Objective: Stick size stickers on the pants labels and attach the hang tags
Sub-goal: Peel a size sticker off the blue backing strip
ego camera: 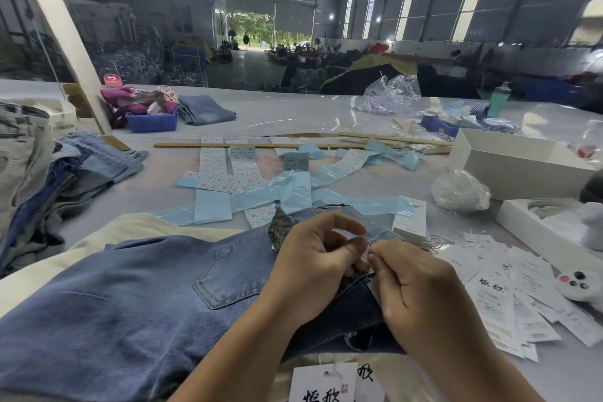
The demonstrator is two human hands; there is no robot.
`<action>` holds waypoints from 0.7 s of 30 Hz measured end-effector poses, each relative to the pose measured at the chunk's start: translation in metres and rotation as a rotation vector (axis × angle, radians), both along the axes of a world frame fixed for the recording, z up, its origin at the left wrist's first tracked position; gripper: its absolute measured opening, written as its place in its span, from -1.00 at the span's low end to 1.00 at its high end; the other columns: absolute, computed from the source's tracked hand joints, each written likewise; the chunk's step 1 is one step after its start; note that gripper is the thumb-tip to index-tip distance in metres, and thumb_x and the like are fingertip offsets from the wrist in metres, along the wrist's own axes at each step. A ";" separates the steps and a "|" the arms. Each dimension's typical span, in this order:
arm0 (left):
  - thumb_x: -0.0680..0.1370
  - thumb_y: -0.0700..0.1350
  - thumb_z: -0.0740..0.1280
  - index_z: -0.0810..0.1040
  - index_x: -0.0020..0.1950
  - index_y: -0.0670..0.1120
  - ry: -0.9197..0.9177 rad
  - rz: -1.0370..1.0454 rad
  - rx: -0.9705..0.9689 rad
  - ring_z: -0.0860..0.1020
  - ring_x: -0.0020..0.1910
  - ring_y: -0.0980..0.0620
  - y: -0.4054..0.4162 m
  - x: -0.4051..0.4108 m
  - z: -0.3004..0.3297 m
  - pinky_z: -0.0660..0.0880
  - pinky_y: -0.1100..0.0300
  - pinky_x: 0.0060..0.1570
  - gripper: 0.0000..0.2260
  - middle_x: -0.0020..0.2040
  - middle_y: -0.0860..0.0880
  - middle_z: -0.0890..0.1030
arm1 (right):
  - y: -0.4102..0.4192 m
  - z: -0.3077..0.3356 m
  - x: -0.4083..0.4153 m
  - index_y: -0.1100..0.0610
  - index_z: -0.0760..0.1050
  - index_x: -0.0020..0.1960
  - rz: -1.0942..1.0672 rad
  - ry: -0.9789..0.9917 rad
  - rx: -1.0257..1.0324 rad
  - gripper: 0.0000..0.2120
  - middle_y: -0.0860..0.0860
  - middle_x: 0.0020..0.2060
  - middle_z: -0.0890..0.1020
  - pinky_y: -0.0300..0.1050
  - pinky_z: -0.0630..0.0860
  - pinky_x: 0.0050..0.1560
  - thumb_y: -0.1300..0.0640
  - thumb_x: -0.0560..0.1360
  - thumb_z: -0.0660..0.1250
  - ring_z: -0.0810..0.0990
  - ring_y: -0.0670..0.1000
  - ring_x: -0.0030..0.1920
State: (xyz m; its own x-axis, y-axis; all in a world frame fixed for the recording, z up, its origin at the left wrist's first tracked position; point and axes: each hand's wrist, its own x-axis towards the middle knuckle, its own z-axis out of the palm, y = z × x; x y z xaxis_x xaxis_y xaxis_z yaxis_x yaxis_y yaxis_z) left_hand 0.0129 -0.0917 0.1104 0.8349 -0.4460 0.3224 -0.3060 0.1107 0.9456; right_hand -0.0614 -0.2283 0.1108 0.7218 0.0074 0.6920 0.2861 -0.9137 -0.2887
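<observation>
Blue jeans [137, 297] lie flat before me, waistband to the right. My left hand [313, 261] and my right hand [417, 290] meet over the waistband, each pinching at something small and pale between the fingertips; what it is I cannot tell. White hang tags [509, 297] with black characters lie spread to the right, and one hang tag [323, 383] sits at the bottom edge. A stack of white tags [411, 222] stands just beyond my hands. Sheets of size stickers [225, 181] and peeled blue backing strips [293, 189] lie across the middle of the table.
A pile of folded jeans [49, 179] rises at the left. White boxes [518, 166] and a clear bag [460, 191] sit at the right. A wooden stick [261, 145] lies across the table; a blue bin [151, 121] stands at the back left.
</observation>
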 end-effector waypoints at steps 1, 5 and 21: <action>0.55 -0.26 0.39 0.61 -0.07 -0.05 0.012 0.002 -0.008 0.55 -0.41 0.16 0.000 0.000 0.000 0.46 0.37 -0.32 -0.89 -0.37 -0.04 0.66 | 0.001 -0.001 0.000 0.13 0.51 -0.24 0.000 0.005 -0.007 -0.89 -0.06 -0.39 0.51 -0.03 0.45 -0.40 0.26 0.45 0.29 0.49 0.01 -0.38; 0.54 -0.27 0.40 0.60 -0.10 -0.08 0.041 0.008 -0.021 0.55 -0.42 0.17 -0.001 -0.001 0.000 0.46 0.37 -0.34 -0.89 -0.38 -0.05 0.64 | 0.004 0.001 -0.001 0.09 0.50 -0.25 0.022 0.016 0.022 -0.86 -0.15 -0.39 0.45 -0.11 0.42 -0.36 0.26 0.46 0.29 0.45 -0.09 -0.37; 0.53 -0.01 0.40 0.59 -0.11 0.09 -0.241 0.540 0.590 0.54 -0.29 0.24 0.123 0.054 0.026 0.40 0.43 -0.38 -0.97 -0.23 0.17 0.60 | 0.022 0.071 0.019 0.02 0.62 -0.14 0.110 0.126 0.002 -0.92 -0.10 -0.63 0.38 -0.31 0.30 -0.50 0.18 0.43 0.48 0.35 -0.10 -0.57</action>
State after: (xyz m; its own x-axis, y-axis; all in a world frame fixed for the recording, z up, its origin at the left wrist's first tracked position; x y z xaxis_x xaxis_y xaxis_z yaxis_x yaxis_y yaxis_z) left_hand 0.0672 0.0308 0.1367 0.9205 -0.1558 0.3584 -0.3761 -0.6021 0.7043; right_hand -0.0425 -0.2065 0.1813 0.7976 0.0897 0.5965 0.3456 -0.8785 -0.3300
